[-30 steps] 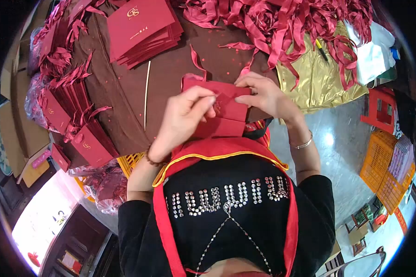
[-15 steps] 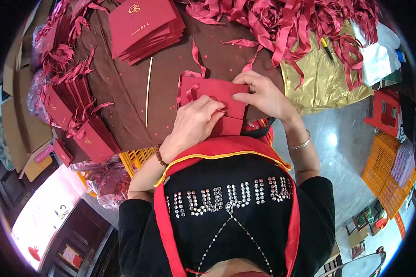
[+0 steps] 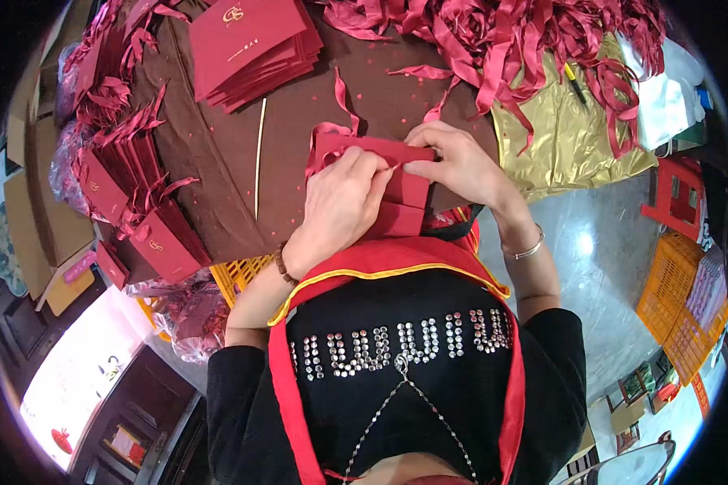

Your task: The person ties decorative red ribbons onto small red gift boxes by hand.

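Close to my body, at the table's near edge, is a red paper bag (image 3: 404,191) with red ribbon trailing from its far left side. My left hand (image 3: 344,194) lies over the bag's left part, thumb and forefinger pinched at a thin piece of ribbon. From the right, my right hand (image 3: 453,162) grips the bag's upper right edge, its thumb near the left fingertips. The fingers of my left hand hide part of the ribbon.
A stack of red bags (image 3: 255,48) lies at the back left of the brown table (image 3: 226,153), near a thin stick (image 3: 260,158). Ribboned bags (image 3: 166,242) stand at the left. Loose ribbons (image 3: 518,48) and gold sheeting (image 3: 566,145) are at the right.
My left hand has moved slightly up, and its pinched fingertips are now nearer my right thumb. The bag's upper part has shifted a little.
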{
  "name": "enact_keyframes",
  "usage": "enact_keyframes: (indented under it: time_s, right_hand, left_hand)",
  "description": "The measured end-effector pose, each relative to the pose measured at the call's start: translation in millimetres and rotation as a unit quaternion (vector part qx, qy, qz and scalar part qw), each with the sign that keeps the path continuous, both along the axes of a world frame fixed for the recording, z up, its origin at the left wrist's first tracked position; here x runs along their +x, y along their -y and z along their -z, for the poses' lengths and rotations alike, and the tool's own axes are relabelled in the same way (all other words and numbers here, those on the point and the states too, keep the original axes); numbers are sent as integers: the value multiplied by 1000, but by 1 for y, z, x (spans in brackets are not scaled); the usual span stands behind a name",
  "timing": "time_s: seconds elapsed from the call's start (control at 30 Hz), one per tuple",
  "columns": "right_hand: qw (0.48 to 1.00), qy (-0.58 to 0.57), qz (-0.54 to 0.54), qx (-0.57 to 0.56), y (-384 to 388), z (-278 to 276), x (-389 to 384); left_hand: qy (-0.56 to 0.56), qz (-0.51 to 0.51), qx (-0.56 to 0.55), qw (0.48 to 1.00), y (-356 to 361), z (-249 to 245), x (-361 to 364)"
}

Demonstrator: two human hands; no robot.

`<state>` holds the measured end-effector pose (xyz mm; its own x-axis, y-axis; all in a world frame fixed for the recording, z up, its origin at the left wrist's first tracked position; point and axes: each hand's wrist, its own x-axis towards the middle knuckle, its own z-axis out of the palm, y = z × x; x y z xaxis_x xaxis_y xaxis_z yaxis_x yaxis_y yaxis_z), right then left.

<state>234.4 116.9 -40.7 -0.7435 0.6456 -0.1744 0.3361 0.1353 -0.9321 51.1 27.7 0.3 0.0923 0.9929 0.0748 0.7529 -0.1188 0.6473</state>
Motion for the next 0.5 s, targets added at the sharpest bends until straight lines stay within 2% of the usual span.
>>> enact_keyframes:
  time_s: [0.1, 0.23, 0.5]
  right_hand:
    - [999, -2, 7, 42, 2, -1, -1]
    - [999, 7, 23, 28, 3, -4, 0]
    - [997, -14, 35, 73, 6, -5, -1]
  left_hand:
    - [1, -10, -13, 1000, -5, 4, 3]
    - [15, -19, -36, 999, -8, 5, 3]
    - [40, -34, -80, 995, -10, 3, 2]
